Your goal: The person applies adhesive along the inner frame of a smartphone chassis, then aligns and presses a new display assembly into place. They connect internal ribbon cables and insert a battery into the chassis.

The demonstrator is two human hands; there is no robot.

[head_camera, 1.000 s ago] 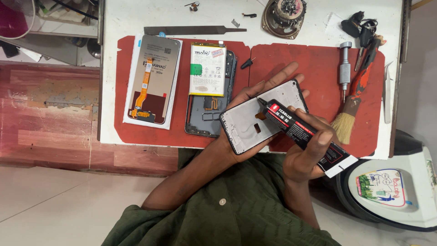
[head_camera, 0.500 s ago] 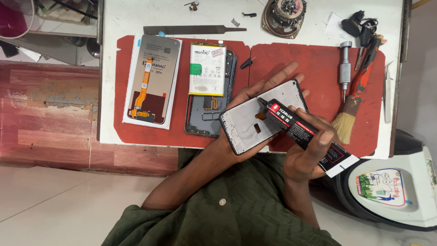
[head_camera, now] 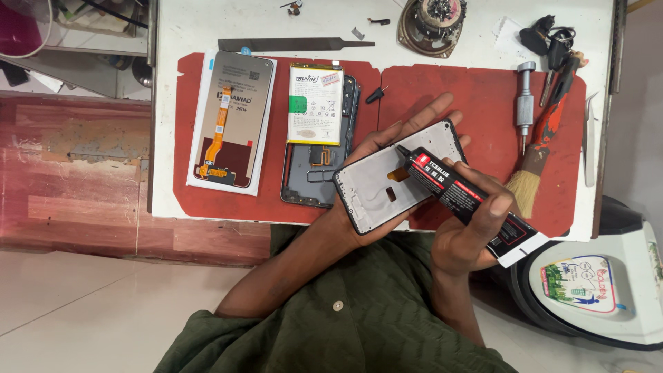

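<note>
**Gluing the phone frame**

Lying left of the phone frame (head_camera: 397, 176) on the counter (head_camera: 176, 27) are a display panel (head_camera: 231, 119) and a battery (head_camera: 315, 103). The left hand (head_camera: 407, 131) cradles the frame from below, fingers spread wide under it. The right hand (head_camera: 469, 235) has its fingers wrapped around a black glue tube (head_camera: 459, 195) — nozzle touching the frame's upper edge. The gluing step looks in hand; a steady bead along the rim seems called for. A brush (head_camera: 535, 162) lies right of the frame.

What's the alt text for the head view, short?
The left hand cradles a phone frame over a red mat while the right hand holds a black glue tube, its nozzle on the frame's upper edge. An open phone body with its battery and a screen panel lie to the left.
</note>
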